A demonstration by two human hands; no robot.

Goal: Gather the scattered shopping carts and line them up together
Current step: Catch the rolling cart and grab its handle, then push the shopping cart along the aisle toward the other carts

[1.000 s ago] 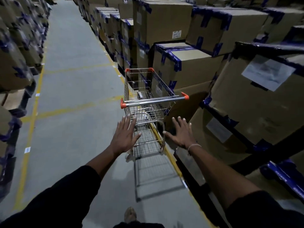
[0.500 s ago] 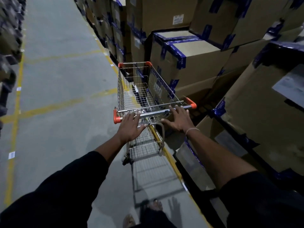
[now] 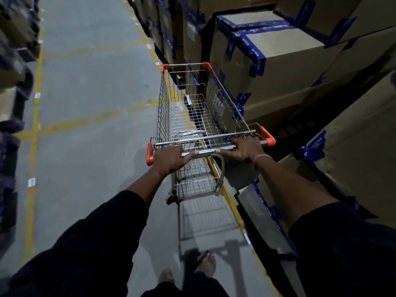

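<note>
A metal wire shopping cart with orange corner caps stands in front of me in a warehouse aisle, its right side close to stacked boxes. My left hand grips the left part of the cart's chrome handle bar. My right hand grips the bar's right part, near its orange end cap. The basket looks empty. No other cart is in view.
Tall stacks of cardboard boxes with blue tape line the right side. More boxes stand along the left. The grey concrete floor with yellow lines runs ahead. My feet show at the bottom.
Both hands, open and reaching a second ago, came forward to the bar and have closed around it. The cart now sits nearer to me.
</note>
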